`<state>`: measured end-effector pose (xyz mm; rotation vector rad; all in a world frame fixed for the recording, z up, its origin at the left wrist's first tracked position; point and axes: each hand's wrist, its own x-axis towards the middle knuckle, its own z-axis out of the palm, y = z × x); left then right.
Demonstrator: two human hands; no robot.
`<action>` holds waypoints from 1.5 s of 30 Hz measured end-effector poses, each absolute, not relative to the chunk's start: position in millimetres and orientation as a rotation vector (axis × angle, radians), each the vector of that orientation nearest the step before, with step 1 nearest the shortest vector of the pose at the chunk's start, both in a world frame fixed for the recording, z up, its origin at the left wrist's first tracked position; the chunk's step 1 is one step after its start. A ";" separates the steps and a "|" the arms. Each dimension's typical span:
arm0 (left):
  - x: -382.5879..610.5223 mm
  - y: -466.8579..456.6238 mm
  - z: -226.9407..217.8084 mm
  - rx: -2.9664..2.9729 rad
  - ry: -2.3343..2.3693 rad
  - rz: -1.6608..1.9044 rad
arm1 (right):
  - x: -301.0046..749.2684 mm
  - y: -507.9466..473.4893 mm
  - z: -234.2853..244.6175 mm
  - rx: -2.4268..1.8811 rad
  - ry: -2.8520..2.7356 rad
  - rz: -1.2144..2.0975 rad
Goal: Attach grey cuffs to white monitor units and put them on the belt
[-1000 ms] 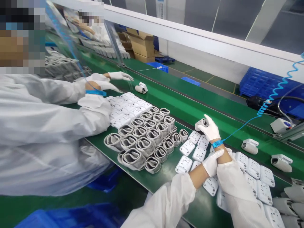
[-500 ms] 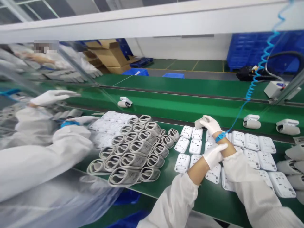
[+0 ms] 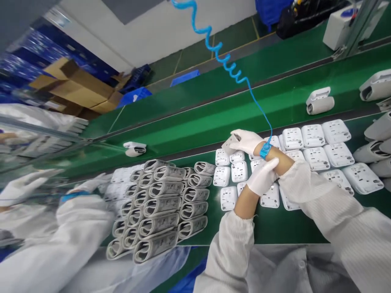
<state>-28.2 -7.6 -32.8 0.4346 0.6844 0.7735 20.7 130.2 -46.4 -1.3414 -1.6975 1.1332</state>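
Note:
My right hand (image 3: 246, 141), gloved in white with a blue strap at the wrist, is closed on a light grey rolled cuff (image 3: 228, 145) at the far edge of the rows. Glove and fingers hide part of that cuff. My left hand (image 3: 263, 178), also in a white glove, lies against the underside of my right forearm, above the white devices. Its thumb shows, but its other fingers are hidden. Rows of flat white devices (image 3: 239, 171) lie face down around both hands, several of them covered by my arms. To the left, grey rolled cuffs (image 3: 165, 206) are stacked.
A green conveyor (image 3: 195, 126) runs behind the bench and carries white devices with cuffs, one (image 3: 320, 101) at the right. A blue coiled cord (image 3: 226, 61) hangs down to my wrist strap. More grey cuffs (image 3: 374, 150) lie far right. A co-worker's gloved hands (image 3: 88, 185) are at the left.
The view has tilted downward and rolled, so the bench sits differently in the picture. My right hand still holds the cuff, and my left hand stays by my right forearm.

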 end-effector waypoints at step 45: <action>-15.6 -8.2 -23.7 0.512 0.724 0.786 | 37.5 122.5 -11.2 -1.690 -1.579 1.017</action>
